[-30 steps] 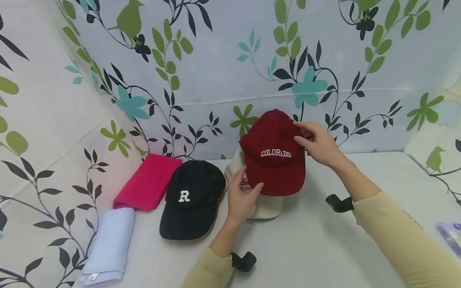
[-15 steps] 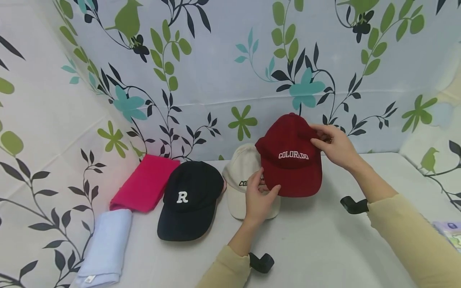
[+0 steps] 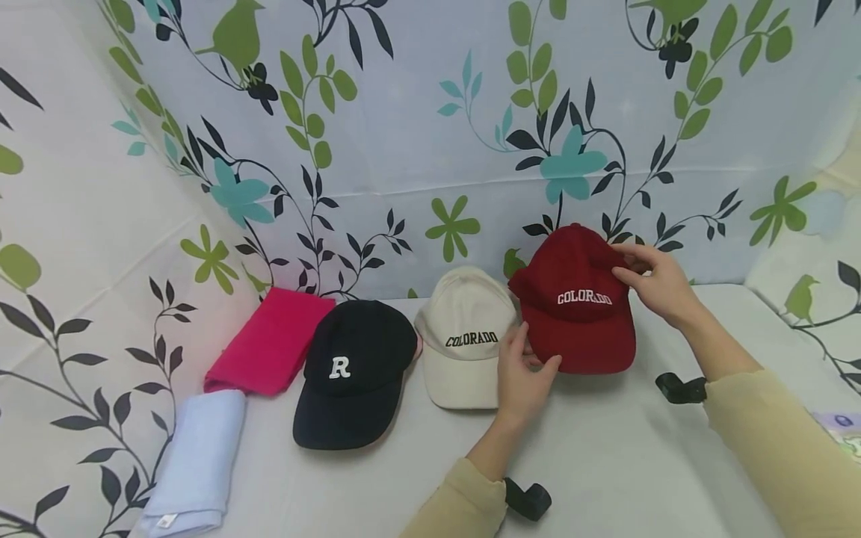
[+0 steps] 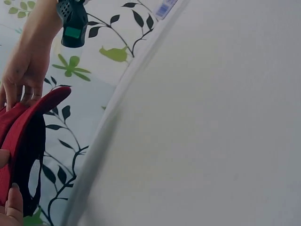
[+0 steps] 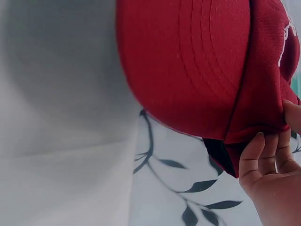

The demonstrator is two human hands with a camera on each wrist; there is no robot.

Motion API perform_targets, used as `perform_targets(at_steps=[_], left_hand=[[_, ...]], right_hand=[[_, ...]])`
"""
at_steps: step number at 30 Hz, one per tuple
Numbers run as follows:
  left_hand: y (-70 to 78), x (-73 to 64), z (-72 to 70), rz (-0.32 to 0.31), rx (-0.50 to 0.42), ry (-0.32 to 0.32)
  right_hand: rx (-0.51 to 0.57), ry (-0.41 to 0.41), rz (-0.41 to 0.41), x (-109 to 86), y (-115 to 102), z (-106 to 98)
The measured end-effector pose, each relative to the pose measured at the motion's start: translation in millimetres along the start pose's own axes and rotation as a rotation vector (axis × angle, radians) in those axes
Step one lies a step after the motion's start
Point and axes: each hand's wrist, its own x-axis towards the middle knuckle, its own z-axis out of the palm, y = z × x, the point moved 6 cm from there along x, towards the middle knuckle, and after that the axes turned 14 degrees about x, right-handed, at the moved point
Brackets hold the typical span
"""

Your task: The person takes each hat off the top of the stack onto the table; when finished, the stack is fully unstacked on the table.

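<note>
Note the red cap (image 3: 581, 310), raised above the surface (image 3: 605, 471) just right of the cream cap (image 3: 464, 314), brim foremost and spanned between two grips: pinched, thumb against fingers, at lower left by the left hand (image 3: 522, 381), at upper right by the right hand (image 3: 662, 288).

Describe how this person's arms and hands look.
The left sleeve and right sleeve are pale yellow, ending above the wrists. The left hand and right hand wear no gloves. By the wrists sit a dark left device and a dark right device; the latter shows a green patch in the left wrist view.
</note>
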Motion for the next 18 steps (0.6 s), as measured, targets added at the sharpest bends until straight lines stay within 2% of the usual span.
perform_targets(at_steps=[7, 12, 18], left_hand=[[-5.5, -9.2, 19.2, -0.091, 0.03, -0.048], [-9.4, -13.3, 23.5, -0.123, 0.116, -0.074], [-14.7, -15.9, 27.8, -0.198, 0.163, -0.166]], right_hand=[[0.002, 0.004, 0.04, -5.5, 18, -3], [-0.008, -0.01, 0.109, -10.8, 32, 1], [-0.032, -0.042, 0.184, -15.4, 50, 9]])
